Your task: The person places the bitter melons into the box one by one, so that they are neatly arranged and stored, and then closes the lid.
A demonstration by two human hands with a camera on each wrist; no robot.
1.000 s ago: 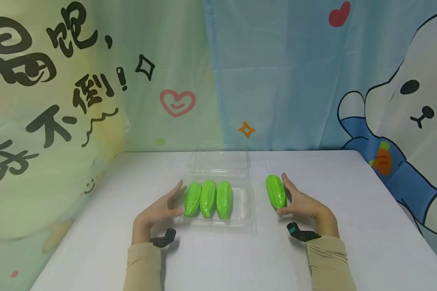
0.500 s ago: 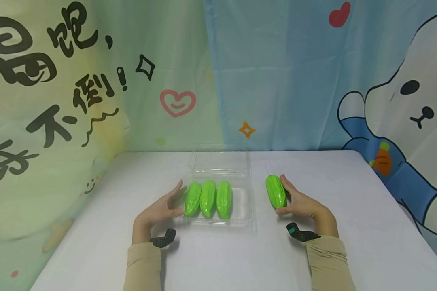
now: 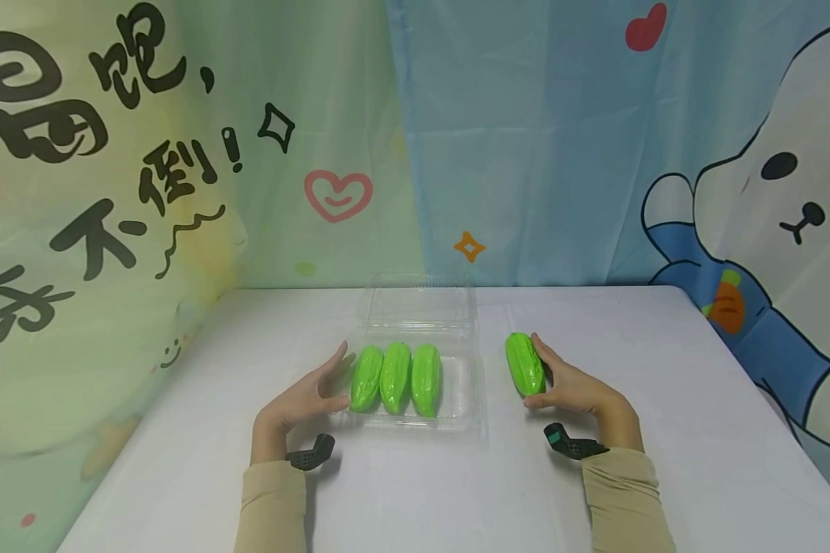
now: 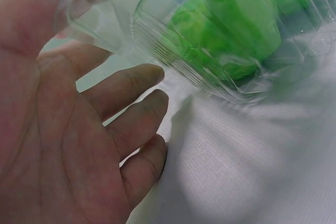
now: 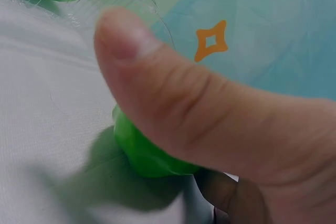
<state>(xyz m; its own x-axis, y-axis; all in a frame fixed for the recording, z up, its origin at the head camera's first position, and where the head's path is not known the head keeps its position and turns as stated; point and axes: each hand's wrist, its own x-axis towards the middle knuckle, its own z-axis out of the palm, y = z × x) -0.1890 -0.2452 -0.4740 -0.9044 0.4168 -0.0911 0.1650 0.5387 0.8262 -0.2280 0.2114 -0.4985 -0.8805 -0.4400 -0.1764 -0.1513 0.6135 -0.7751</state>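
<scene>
In the head view, three bright green ridged gourds lie side by side in a clear plastic box, whose lid stands raised at the back. My left hand is at the box's left side, thumb at the near corner and fingers spread. In the left wrist view, its lower fingers are loosely bent, apart from the plastic. Right of the box, another green gourd is between the thumb and fingers of my right hand, which grips it end to end. The thumb hides part of this gourd in the right wrist view.
A white cloth covers the table. Behind it hangs a printed curtain with characters, hearts and a cartoon bear. The raised clear lid stands close to the curtain. Black wrist cameras sit on both wrists.
The fingers of my right hand have closed in slightly around the far end of the single gourd. The left hand, the box and the three gourds have not moved.
</scene>
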